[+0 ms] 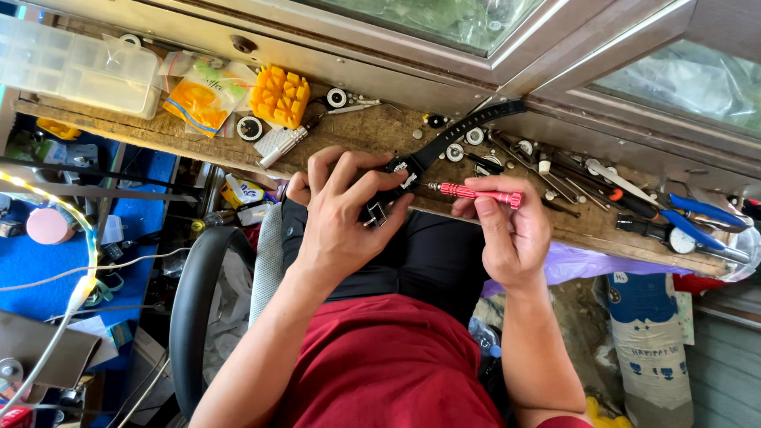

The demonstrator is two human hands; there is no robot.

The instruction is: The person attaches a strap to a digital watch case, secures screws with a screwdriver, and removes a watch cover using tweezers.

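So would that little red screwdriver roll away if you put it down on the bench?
Probably, a bit. The red screwdriver looks round and slim, so it could roll on the wooden bench. Its grooved handle likely keeps it from slipping in the right hand. It looks like metal, so stiff, and light for its size.

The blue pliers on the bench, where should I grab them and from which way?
Probably by the two blue plastic-covered handles of the blue-handled metal pliers, near the bench's right end. They lie flat on the wooden workbench, handles pointing to the right, so come from above on that side and close your fingers around both. The metal nose points towards the cluttered tools, so it is harder to reach.
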